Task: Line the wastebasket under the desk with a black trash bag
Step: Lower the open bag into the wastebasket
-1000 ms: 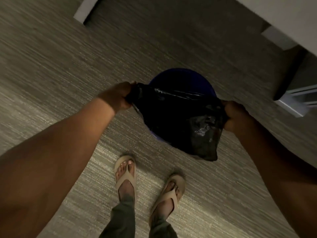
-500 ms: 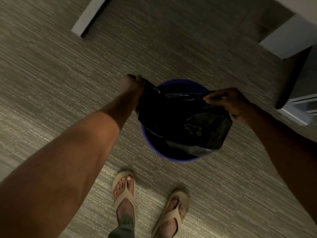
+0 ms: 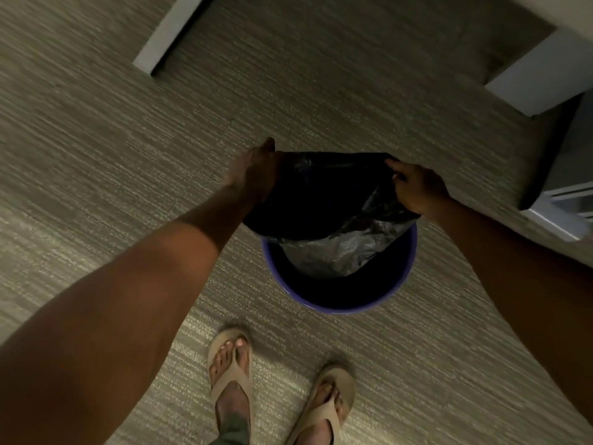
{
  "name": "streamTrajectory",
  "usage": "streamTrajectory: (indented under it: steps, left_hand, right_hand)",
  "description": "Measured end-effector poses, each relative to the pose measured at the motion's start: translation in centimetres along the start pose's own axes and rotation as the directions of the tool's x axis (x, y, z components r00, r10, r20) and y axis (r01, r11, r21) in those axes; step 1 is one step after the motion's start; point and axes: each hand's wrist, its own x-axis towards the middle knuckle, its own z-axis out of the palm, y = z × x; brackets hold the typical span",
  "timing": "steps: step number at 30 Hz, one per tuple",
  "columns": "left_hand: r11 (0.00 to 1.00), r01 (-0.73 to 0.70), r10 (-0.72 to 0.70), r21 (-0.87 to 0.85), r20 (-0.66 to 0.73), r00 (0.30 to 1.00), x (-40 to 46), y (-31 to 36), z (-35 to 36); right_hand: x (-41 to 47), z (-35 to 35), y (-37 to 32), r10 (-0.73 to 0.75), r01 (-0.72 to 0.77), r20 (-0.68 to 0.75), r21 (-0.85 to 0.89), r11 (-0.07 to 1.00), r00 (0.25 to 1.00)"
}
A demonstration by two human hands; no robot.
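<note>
A round blue wastebasket [image 3: 378,301] stands on the carpet in front of my feet. A black trash bag [image 3: 324,200] hangs over its far side, with its crumpled lower part inside the basket. My left hand [image 3: 253,175] grips the bag's top edge at the left. My right hand [image 3: 417,187] pinches the same edge at the right. The edge is stretched between both hands above the basket's far rim, which the bag hides.
Grey-beige carpet [image 3: 128,155] covers the floor. A white desk leg [image 3: 167,33] stands at the upper left and a white panel [image 3: 539,78] at the upper right. White furniture with a dark side [image 3: 558,200] is at the right. My sandalled feet [image 3: 231,374] are below the basket.
Both hands have carried the bag's edge away from me toward the basket's far rim. The bag's bottom has sunk deeper into the basket, and the near rim now shows.
</note>
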Motion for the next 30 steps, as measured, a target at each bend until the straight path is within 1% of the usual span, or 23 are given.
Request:
streamTrajectory:
  steps: [2,6,9,11,12,13,14,15,16,17,18,19,20,21,22,23,24,25,26,27,28,30]
  left_hand:
    - [0.999,0.036,-0.035,-0.007,0.082,0.996,0.2,0.2,0.6]
    - [0.966,0.220,-0.199,-0.134,0.155,0.968,0.4,0.9,1.2]
    - [0.904,0.333,-0.286,-0.266,0.200,0.937,0.5,1.3,1.0]
    - [0.831,0.411,-0.316,-0.373,0.291,0.903,0.3,1.2,0.8]
    - [0.769,0.465,-0.340,-0.439,0.336,0.878,0.2,1.0,0.8]
    - [0.669,0.532,-0.371,-0.519,0.387,0.844,-0.1,0.8,0.8]
    - [0.499,0.608,-0.405,-0.617,0.454,0.793,-0.6,0.6,0.7]
    - [0.279,0.673,-0.418,-0.685,0.544,0.727,-1.4,0.4,0.5]
    - [0.084,0.698,-0.406,-0.711,0.616,0.675,-2.1,0.0,0.5]
    - [-0.045,0.693,-0.402,-0.719,0.648,0.646,-2.9,-0.3,0.6]
    - [-0.094,0.676,-0.418,-0.731,0.645,0.640,-3.6,-0.5,0.7]
    - [-0.078,0.647,-0.472,-0.758,0.600,0.646,-4.3,-0.6,1.0]
    - [0.012,0.598,-0.561,-0.801,0.490,0.667,-5.2,-0.7,1.5]
    - [0.190,0.526,-0.653,-0.829,0.294,0.698,-6.2,-0.8,2.0]
    - [0.453,0.422,-0.655,-0.785,0.029,0.755,-7.3,-0.8,2.4]
    - [0.714,0.265,-0.511,-0.648,-0.224,0.830,-8.6,-0.6,2.5]
    - [0.883,0.065,-0.271,-0.465,-0.391,0.880,-9.9,-0.3,2.3]
    - [0.946,-0.127,-0.019,-0.299,-0.441,0.897,-11.1,0.1,2.1]
    - [0.945,-0.268,0.173,-0.186,-0.411,0.895,-12.2,0.7,2.0]
    - [0.932,-0.346,0.289,-0.111,-0.352,0.890,-13.2,1.3,2.0]
    - [0.921,-0.386,0.356,-0.052,-0.292,0.888,-14.1,1.9,2.0]
    - [0.904,-0.425,0.425,0.037,-0.173,0.889,-15.8,2.6,2.2]
  right_hand:
    - [0.4,0.1,-0.2,0.021,-0.022,0.012,0.018,1.000,1.000]
    - [0.9,0.5,-0.1,-0.002,0.001,-0.022,-0.046,0.999,1.000]
    - [0.9,0.6,-0.1,0.035,-0.037,-0.029,-0.064,0.997,0.999]
    - [0.8,0.7,-0.2,0.071,-0.075,-0.038,-0.098,0.992,0.997]
    - [0.5,0.8,0.0,0.096,-0.099,-0.028,-0.101,0.990,0.995]
    - [0.1,1.0,0.2,0.130,-0.130,-0.007,-0.066,0.989,0.992]
    - [-0.5,1.1,0.5,0.164,-0.165,0.019,0.020,0.986,0.986]
    - [-1.4,1.1,0.8,0.191,-0.195,0.035,0.167,0.967,0.981]
    - [-2.4,1.2,1.2,0.215,-0.208,0.018,0.351,0.913,0.976]
    - [-3.5,1.4,1.7,0.252,-0.192,-0.043,0.528,0.827,0.967]
    - [-4.6,1.6,2.1,0.306,-0.152,-0.126,0.657,0.738,0.943]
    - [-5.8,1.7,2.3,0.365,-0.109,-0.202,0.730,0.674,0.909]
    - [-7.1,1.8,2.5,0.413,-0.080,-0.260,0.758,0.647,0.873]
    - [-8.3,2.0,2.5,0.438,-0.067,-0.317,0.744,0.665,0.841]
    - [-9.4,2.3,2.5,0.433,-0.063,-0.386,0.683,0.727,0.815]
    - [-10.6,2.7,2.5,0.396,-0.071,-0.445,0.589,0.805,0.803]
    - [-11.7,3.2,2.4,0.346,-0.081,-0.473,0.495,0.865,0.810]
    - [-12.6,3.8,2.2,0.305,-0.086,-0.464,0.435,0.896,0.832]
    - [-13.4,4.5,2.0,0.268,-0.074,-0.436,0.412,0.908,0.859]
    - [-13.9,5.1,1.9,0.228,-0.051,-0.412,0.399,0.916,0.882]
    - [-14.2,5.7,1.7,0.198,-0.031,-0.402,0.384,0.923,0.894]
    - [-14.5,6.2,1.8,0.192,-0.016,-0.422,0.388,0.922,0.886]
